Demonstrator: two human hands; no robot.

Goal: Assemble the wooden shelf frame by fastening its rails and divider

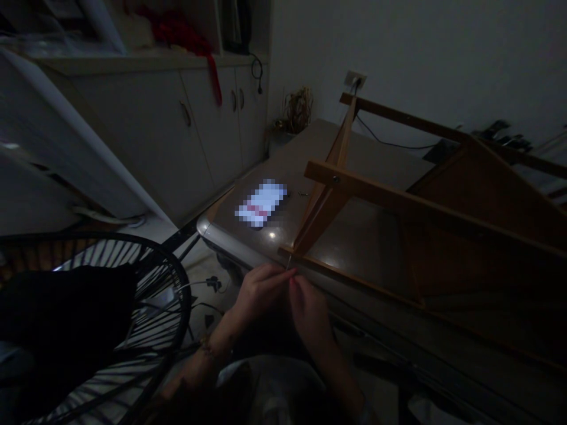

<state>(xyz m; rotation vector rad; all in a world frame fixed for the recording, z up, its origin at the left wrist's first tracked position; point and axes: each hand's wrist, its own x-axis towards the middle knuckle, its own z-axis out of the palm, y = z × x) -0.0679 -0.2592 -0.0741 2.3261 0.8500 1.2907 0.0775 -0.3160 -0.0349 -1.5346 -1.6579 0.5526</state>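
Note:
A wooden frame with slats and a crossing brace lies on the brown tabletop. At its near lower corner a thin metal rod stands up against the wood. My left hand is closed in a pinch around the rod's lower end. Close beside it, my right hand is also closed, its fingertips meeting the left ones; a small red spot shows there, and what it holds is hidden. Small metal screws lie near the brace. The room is dim.
A lit phone lies on the tabletop left of the frame. A black corded chair with dark cloth stands at left. Behind are white cabinets, a dried plant and a wall socket with a cable.

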